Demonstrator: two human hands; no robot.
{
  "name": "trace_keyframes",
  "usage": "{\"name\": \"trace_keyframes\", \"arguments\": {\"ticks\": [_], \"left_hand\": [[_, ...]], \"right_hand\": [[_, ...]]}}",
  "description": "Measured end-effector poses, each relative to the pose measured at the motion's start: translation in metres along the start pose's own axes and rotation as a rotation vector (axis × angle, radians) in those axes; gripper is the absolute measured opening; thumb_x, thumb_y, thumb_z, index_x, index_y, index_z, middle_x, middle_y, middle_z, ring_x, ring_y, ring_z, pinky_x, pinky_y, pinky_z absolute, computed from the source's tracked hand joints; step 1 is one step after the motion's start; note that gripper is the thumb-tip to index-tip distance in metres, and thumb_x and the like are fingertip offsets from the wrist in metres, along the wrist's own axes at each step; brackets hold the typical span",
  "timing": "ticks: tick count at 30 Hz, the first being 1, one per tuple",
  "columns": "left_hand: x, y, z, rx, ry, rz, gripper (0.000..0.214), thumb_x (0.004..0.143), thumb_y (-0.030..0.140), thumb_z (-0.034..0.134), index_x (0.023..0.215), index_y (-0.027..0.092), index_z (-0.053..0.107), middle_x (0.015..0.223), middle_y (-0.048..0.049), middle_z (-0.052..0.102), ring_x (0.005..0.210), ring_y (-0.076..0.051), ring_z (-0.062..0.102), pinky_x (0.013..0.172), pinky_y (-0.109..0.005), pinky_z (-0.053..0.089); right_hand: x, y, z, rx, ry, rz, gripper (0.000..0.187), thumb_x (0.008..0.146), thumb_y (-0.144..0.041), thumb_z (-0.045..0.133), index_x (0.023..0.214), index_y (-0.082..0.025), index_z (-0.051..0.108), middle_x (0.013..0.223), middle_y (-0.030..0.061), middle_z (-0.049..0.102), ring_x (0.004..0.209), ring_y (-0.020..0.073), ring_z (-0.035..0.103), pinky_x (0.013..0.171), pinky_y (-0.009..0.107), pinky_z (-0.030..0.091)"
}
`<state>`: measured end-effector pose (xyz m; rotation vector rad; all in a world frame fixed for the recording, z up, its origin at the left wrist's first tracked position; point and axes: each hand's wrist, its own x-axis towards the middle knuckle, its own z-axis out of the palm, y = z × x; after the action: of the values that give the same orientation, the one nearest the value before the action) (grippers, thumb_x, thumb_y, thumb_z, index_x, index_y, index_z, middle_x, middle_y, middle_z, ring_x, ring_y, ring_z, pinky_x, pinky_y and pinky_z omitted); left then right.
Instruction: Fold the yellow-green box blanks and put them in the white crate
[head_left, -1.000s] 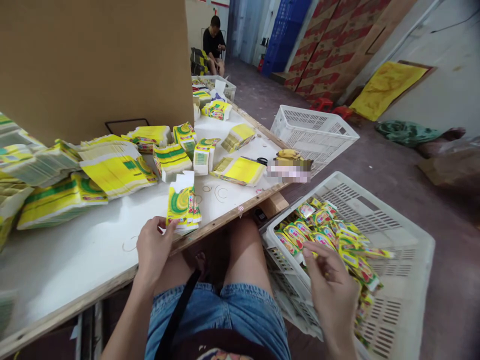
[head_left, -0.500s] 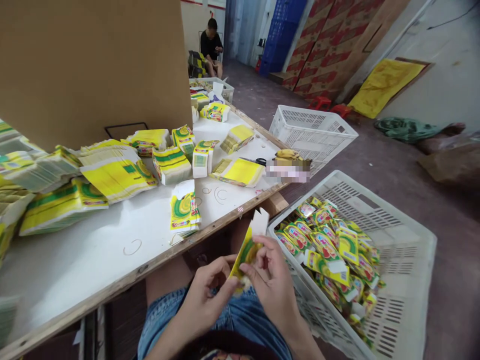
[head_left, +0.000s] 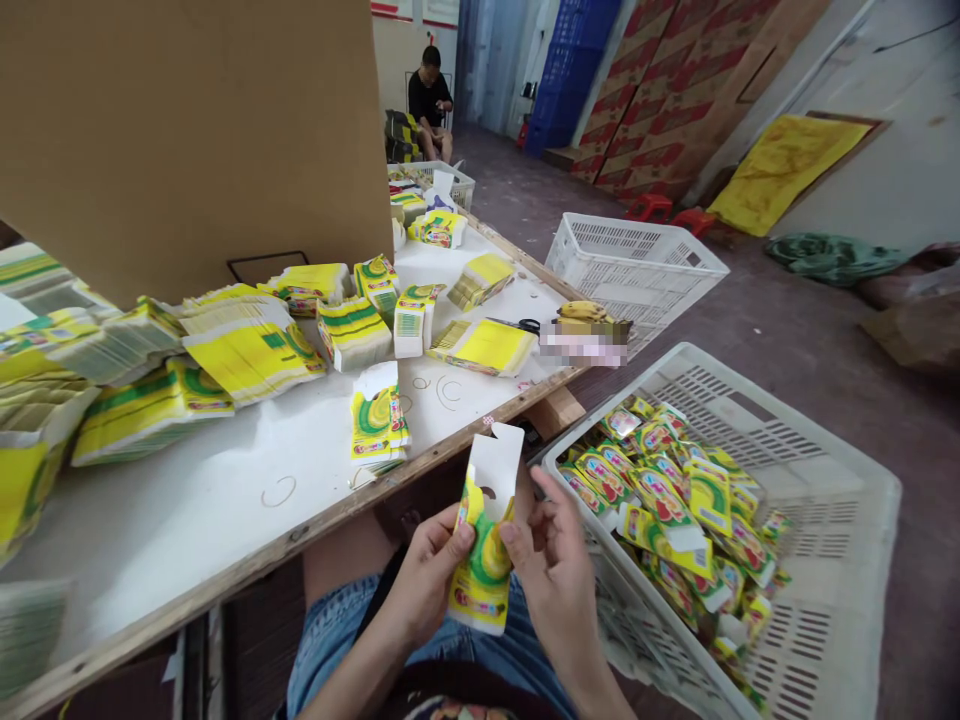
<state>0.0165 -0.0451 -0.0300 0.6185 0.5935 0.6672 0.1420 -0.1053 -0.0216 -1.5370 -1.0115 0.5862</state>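
Over my lap, both hands hold one small yellow-and-green carton (head_left: 484,545) with its white top flap standing up. My left hand (head_left: 426,575) pinches its left edge between thumb and fingers. My right hand (head_left: 556,570) presses its thumb on the right edge, the other fingers spread above. A short stack of flat cartons (head_left: 379,425) lies near the table's front edge, just left of the hands. A white plastic crate (head_left: 817,480) at my right knee holds several folded cartons (head_left: 667,495).
The white table (head_left: 195,510) carries many piles of flat yellow cartons (head_left: 240,345), scissors and bananas (head_left: 581,312). A big cardboard sheet (head_left: 187,130) stands behind. Another white crate (head_left: 637,260) sits on the floor. A person (head_left: 429,95) sits far back.
My left hand left the stack on the table with a flat carton and came to my lap. My right hand came back from the crate. Both now hold the carton, opened up.
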Motion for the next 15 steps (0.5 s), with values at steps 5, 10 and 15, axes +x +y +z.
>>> {"name": "trace_keyframes", "arguments": {"ticks": [5,10,15], "left_hand": [[0.003,-0.006,-0.004,0.316,0.096,0.093,0.041,0.085,0.050,0.068,0.102,0.013,0.067,0.090,-0.0081,0.075,0.083,-0.022,0.069,0.073,-0.030,0.053],[0.000,-0.005,-0.010,0.469,0.022,0.178,0.056,0.092,0.035,0.063,0.138,0.021,0.034,0.099,-0.0063,0.071,0.084,-0.018,0.066,0.080,-0.031,0.053],[-0.004,0.004,-0.015,0.421,-0.145,0.116,0.054,0.092,0.031,0.064,0.139,0.023,0.039,0.105,-0.0077,0.069,0.093,-0.019,0.065,0.085,-0.031,0.050]], "right_hand": [[0.000,0.006,-0.002,-0.075,-0.057,0.105,0.033,0.095,-0.041,0.056,0.072,-0.018,0.064,0.065,0.0011,0.059,0.059,0.0151,0.056,0.055,0.023,0.047],[0.002,0.015,-0.010,0.071,-0.047,0.148,0.029,0.092,-0.039,0.062,0.113,-0.019,0.064,0.094,0.0077,0.072,0.077,0.0198,0.068,0.069,0.027,0.056],[0.005,0.018,-0.027,0.157,-0.249,0.122,0.032,0.094,-0.037,0.061,0.122,-0.023,0.063,0.100,0.0071,0.071,0.080,0.0189,0.068,0.072,0.027,0.056]]}}
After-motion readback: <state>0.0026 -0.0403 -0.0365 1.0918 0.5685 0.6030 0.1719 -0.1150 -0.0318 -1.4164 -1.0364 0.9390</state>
